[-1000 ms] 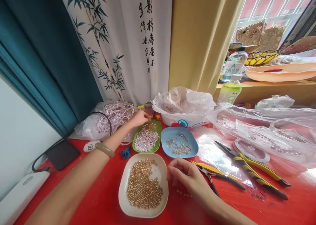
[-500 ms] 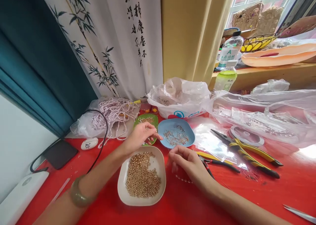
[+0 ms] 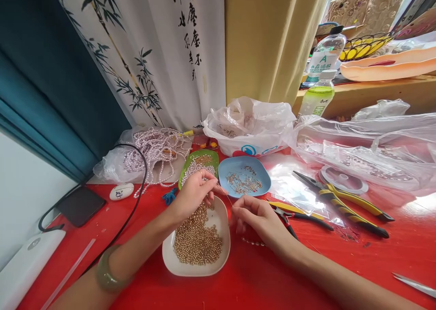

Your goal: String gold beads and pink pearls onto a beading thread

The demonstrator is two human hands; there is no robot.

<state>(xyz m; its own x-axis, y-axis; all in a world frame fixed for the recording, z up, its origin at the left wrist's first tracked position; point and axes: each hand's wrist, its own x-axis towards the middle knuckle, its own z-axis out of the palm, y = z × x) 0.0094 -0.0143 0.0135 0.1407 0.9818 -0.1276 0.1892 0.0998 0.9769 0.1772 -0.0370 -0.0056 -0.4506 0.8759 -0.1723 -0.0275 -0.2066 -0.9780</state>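
My right hand (image 3: 255,217) pinches a thin thread (image 3: 229,201), which runs up toward the fingertips of my left hand. A short strand of small beads (image 3: 254,242) lies below my right hand. My left hand (image 3: 200,189) is closed at the fingertips, over the back rim of a white dish (image 3: 223,262) of gold beads (image 3: 197,246). What it pinches is too small to make out. Just beyond it is a green dish (image 3: 214,156) with pale pink and gold beads. A blue dish (image 3: 223,167) beside that holds small metal pins (image 3: 241,183).
Pliers with yellow-black handles (image 3: 354,210), more pliers (image 3: 289,215) and a clear spool (image 3: 344,179) lie at right. Scissor tips (image 3: 413,283) show at the right edge. Plastic bags (image 3: 248,128) and pink bead strands (image 3: 153,151) stand behind. A black cable (image 3: 145,174) loops at left.
My left hand has moved slightly down and nearer, over the white dish's back edge, uncovering more of the green dish. My right hand stays nearly in place. The view has shifted a little.
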